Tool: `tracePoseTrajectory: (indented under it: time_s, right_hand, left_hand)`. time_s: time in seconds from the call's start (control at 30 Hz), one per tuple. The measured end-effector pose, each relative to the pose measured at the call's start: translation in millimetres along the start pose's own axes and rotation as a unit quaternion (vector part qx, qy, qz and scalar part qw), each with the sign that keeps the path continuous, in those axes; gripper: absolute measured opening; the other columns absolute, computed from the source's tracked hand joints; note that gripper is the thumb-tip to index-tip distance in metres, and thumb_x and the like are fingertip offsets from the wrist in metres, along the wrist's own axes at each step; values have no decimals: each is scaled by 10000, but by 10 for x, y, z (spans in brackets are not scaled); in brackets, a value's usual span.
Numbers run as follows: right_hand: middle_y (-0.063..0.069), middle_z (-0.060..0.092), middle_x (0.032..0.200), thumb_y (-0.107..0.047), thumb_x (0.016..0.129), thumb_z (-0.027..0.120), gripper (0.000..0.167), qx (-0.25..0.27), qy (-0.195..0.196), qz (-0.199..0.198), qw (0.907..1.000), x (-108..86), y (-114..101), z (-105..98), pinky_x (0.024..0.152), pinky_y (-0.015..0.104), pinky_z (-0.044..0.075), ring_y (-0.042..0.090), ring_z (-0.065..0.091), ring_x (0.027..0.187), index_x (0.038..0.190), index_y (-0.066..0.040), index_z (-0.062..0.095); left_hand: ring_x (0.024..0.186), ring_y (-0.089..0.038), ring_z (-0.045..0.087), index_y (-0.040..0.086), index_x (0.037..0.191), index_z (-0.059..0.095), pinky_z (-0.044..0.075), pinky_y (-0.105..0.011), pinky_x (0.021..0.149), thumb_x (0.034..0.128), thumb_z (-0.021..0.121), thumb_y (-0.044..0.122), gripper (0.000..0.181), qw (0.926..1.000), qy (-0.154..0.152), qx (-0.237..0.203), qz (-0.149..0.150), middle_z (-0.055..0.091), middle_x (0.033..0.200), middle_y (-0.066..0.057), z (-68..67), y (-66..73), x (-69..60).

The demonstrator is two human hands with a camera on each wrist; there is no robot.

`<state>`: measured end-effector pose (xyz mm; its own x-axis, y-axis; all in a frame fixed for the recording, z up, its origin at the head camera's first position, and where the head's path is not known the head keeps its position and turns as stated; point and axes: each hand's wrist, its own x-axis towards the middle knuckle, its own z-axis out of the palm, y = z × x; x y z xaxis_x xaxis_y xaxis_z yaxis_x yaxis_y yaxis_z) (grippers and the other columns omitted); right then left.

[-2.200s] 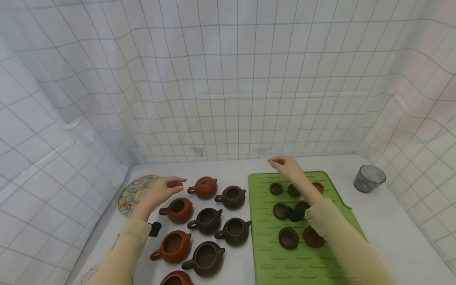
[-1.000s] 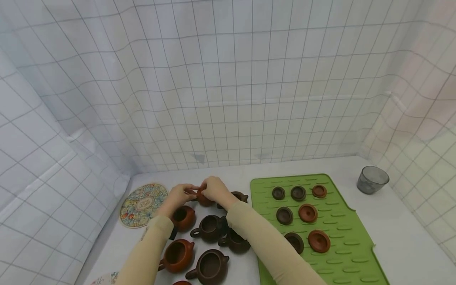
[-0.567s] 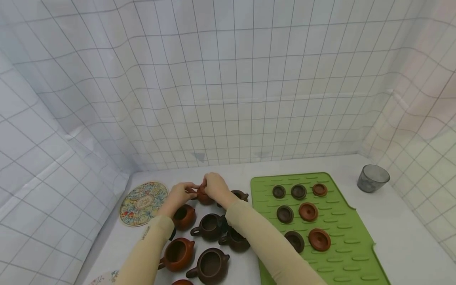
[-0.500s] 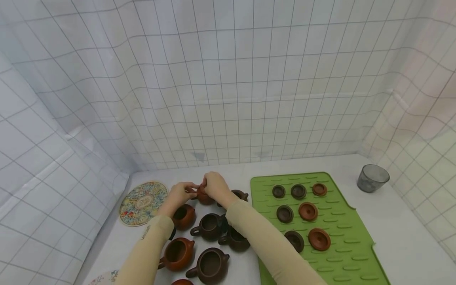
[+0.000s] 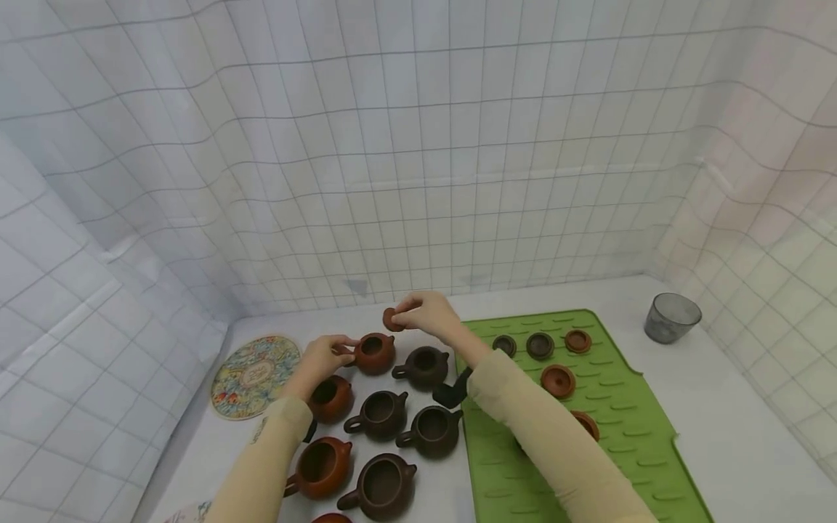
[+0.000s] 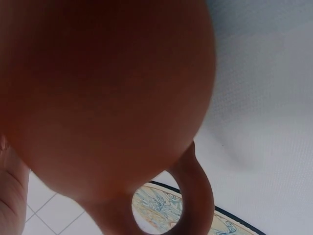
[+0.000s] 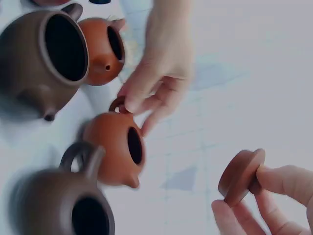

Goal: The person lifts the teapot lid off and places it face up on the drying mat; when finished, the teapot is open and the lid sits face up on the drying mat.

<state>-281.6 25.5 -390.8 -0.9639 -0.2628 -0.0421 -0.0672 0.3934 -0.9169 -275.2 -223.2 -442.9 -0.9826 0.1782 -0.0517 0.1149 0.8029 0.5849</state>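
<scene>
My left hand (image 5: pixel 320 363) pinches the handle of a small reddish clay teapot (image 7: pixel 115 147), which stands at the back of the group with its mouth uncovered. To the upper right of that teapot, my right hand (image 5: pixel 431 316) holds up its round reddish lid (image 7: pixel 239 176), pinched by the knob between thumb and fingers. The lid is tilted on edge and apart from the pot. A reddish teapot's body (image 6: pixel 117 98) fills most of the left wrist view, with a finger at the left edge.
Several lidless teapots, such as a dark brown one (image 5: pixel 381 485), stand close around the left hand. On the right, a green mat (image 5: pixel 497 472) bears several lids (image 5: pixel 558 381). A grey glass (image 5: pixel 672 317) stands far right. A patterned round mat (image 5: pixel 251 378) lies left.
My right hand has lifted the lid off the back teapot and moved up and right with it, uncovering the mouth. My left hand stays at the handle.
</scene>
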Motion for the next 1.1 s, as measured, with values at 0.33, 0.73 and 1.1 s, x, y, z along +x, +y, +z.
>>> tracePoseTrajectory:
  time_s: [0.33,0.73,1.1]
  right_hand:
    - [114,610,1226,-201,982,616,389,1827,-261,571,9812,-702,630,-979,1053,414,474,191,652,1119,1276,45,547]
    - [-76,672,1119,-147,1055,462,210,3399,-67,258,9401,-1462,1423,-1690,948,207,515,52,660,1045,1129,-189,654]
    - [-122,666,1048,-185,1075,402,199,3553,245,919,9299,-1750,1889,-1870,909,179,524,15,654,995,1102,-212,597]
  left_hand:
    - [939,-339,672,39,1142,714,557,-425,770,895,695,55,248,9999,95,88,-102,728,945,-158,7,-33,-63]
    - [920,-328,671,32,1152,712,558,-398,741,894,694,37,258,9999,64,104,-98,725,960,-167,12,-11,-30]
    - [971,-347,662,50,1168,711,556,-429,774,907,681,38,263,9999,38,93,-116,723,989,-170,26,-23,-8]
